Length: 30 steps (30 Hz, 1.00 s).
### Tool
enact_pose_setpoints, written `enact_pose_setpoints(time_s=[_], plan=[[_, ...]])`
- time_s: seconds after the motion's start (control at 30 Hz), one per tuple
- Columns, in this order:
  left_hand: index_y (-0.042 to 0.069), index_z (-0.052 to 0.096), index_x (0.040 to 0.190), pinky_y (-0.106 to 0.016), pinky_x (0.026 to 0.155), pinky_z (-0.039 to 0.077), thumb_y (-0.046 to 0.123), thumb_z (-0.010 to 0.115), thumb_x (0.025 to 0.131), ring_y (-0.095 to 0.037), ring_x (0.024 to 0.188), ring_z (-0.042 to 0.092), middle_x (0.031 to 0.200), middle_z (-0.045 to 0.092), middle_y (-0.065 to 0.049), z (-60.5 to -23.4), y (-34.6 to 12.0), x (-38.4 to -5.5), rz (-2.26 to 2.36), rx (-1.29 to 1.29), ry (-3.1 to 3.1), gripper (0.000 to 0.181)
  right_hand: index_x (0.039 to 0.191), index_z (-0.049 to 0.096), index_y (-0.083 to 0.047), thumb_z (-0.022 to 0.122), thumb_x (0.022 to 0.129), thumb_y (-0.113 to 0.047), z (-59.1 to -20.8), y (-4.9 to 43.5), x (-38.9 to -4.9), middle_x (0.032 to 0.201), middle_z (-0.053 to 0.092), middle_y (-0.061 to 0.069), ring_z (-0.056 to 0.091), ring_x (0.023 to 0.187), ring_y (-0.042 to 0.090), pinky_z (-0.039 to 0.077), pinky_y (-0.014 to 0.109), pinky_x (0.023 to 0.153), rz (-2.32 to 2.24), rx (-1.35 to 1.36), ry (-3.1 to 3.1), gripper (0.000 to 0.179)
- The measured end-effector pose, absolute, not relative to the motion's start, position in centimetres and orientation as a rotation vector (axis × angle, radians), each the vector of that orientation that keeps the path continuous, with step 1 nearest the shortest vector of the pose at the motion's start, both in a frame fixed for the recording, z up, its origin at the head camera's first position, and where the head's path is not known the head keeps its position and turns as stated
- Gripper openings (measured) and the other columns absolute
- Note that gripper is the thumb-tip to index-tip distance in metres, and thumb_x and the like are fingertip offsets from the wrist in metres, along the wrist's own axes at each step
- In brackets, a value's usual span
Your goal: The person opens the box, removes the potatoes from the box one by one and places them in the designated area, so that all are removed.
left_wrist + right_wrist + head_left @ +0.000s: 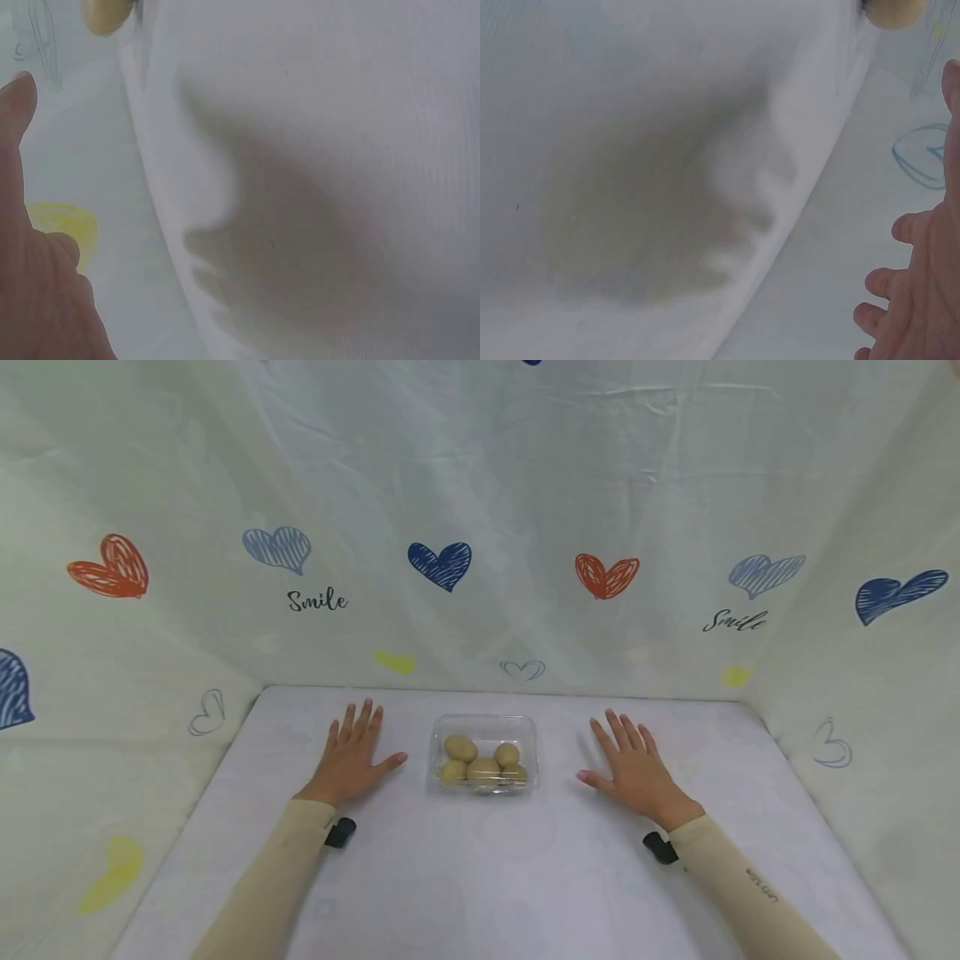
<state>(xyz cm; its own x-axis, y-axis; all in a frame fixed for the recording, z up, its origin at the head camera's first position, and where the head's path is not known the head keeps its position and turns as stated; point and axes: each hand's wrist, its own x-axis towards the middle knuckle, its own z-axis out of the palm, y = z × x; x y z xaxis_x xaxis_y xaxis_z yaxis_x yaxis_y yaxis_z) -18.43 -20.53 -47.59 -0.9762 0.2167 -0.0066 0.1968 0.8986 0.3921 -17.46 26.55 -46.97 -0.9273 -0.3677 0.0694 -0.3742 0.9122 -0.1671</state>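
Observation:
A clear plastic box [433, 745] sits on the table between the two hands, with several small potatoes [483, 770] inside. To its left, the left hand [351, 764] is spread, palm down, thumb pointing toward the box. On the other side the right hand [636, 768] mirrors it, fingers spread and thumb toward the box. Both hands hold nothing and are apart from the box. In the wrist views the left hand [37, 277] and right hand [926, 277] hover above the tabletop, casting soft shadows on it. One potato [106, 16] shows at the left wrist view's top edge.
The white tabletop [480, 877] ends at a back edge just beyond the fingertips. Pale curtains [517, 477] printed with hearts and the word Smile rise behind it and on both sides. A small black device [341, 832] is worn at each wrist.

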Motion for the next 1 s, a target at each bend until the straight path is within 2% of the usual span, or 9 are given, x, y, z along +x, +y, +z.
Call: enact_pose_setpoints(time_s=[0.2, 0.63, 0.87, 0.93, 1.0], plan=[[-0.004, 0.015, 0.166, -0.065, 0.127, -0.003, 0.052, 0.064, 0.102, -0.047, 0.16, -0.003, 0.175, 0.003, -0.024, -47.5, -19.8, -17.9, 0.624, 0.369, 3.006, 0.098, 0.165, 0.031, -0.001, 0.067, 0.097, -0.058, -47.1, 25.6, -17.1, 0.172, 0.019, 0.029, 0.019, 0.156, 0.051, 0.011, 0.069, 0.125, 0.277, 0.627, -3.031, 0.095], [-0.002, 0.017, 0.167, -0.065, 0.127, 0.002, 0.051, 0.069, 0.099, -0.047, 0.16, 0.004, 0.176, 0.007, -0.021, -47.2, -18.0, -17.0, 0.642, 0.507, 3.013, 0.1, 0.164, 0.033, 0.0, 0.063, 0.099, -0.062, -46.8, 23.4, -16.5, 0.169, 0.025, 0.029, 0.026, 0.155, 0.05, 0.017, 0.069, 0.124, 0.284, 0.737, -2.965, 0.094], [0.001, 0.015, 0.168, -0.063, 0.128, 0.002, 0.054, 0.07, 0.098, -0.044, 0.162, 0.003, 0.177, 0.006, -0.018, -47.1, -16.9, -16.4, 0.653, 0.58, 2.974, 0.104, 0.161, 0.036, 0.001, 0.039, 0.099, -0.081, -46.8, 22.3, -16.0, 0.167, 0.029, 0.032, 0.03, 0.152, 0.052, 0.02, 0.07, 0.122, 0.354, 0.816, -2.89, 0.103], [0.001, 0.015, 0.168, -0.063, 0.128, 0.002, 0.054, 0.07, 0.097, -0.043, 0.162, 0.002, 0.177, 0.006, -0.017, -47.1, -16.6, -16.2, 0.67, 0.593, 2.96, 0.104, 0.162, 0.036, 0.001, 0.036, 0.099, -0.082, -46.8, 22.0, -16.0, 0.167, 0.029, 0.031, 0.03, 0.152, 0.052, 0.02, 0.07, 0.122, 0.365, 0.825, -2.885, 0.105], [0.002, 0.016, 0.168, -0.063, 0.128, 0.003, 0.054, 0.071, 0.097, -0.042, 0.162, 0.002, 0.177, 0.006, -0.017, -47.1, -16.3, -16.0, 0.688, 0.609, 2.952, 0.104, 0.163, 0.034, 0.001, 0.04, 0.099, -0.08, -46.9, 21.7, -15.9, 0.168, 0.028, 0.031, 0.029, 0.152, 0.051, 0.019, 0.069, 0.123, 0.367, 0.826, -2.901, 0.103]])
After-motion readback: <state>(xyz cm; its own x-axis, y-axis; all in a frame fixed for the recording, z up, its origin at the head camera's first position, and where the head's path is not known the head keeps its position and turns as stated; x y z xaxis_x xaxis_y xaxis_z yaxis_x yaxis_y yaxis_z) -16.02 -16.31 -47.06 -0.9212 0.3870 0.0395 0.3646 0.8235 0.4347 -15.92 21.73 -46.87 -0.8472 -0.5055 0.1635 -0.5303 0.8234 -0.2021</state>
